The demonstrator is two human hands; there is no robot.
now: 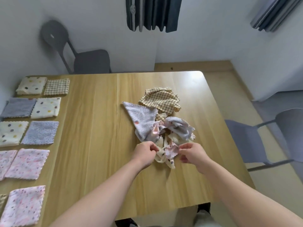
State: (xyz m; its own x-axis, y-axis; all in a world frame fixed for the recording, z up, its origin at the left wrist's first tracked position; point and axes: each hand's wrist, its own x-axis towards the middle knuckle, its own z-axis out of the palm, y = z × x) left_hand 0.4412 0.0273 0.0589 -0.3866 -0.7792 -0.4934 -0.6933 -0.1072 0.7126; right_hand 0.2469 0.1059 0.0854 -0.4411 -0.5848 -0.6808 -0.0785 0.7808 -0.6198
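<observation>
Both hands at the near end of the loose pile [165,122], mid-tabletop [98,122]. The left hand [146,153] & right hand [191,154] face each other w/ a crumpled pink cloth [171,150] and a cream dotted cloth [161,158] right btw them.

Key relation: the bundle sits in the gap btw the two grips. It runs roughly away from the person, trailing from the near tabletop edge up into the pile. Neither hand is nearer, both are at its sides.

Left grip: fingers curled, narrow, pinching at the cream dotted cloth's left edge; can't tell if it also has a pink layer. Right grip: thumb & forefinger narrowed on the pink cloth's right edge, other fingers loosely curled below.

Prob next step: pull the hands apart sideways to spread one cloth & free it from the rest. The two cloths are tangled, so they may come up together.

Rest of the pile is further back: a grey cloth [141,117] and a checked cloth [159,99], touching. Folded cloths [40,132] lie flat in rows along the left side, well apart from the hands
</observation>
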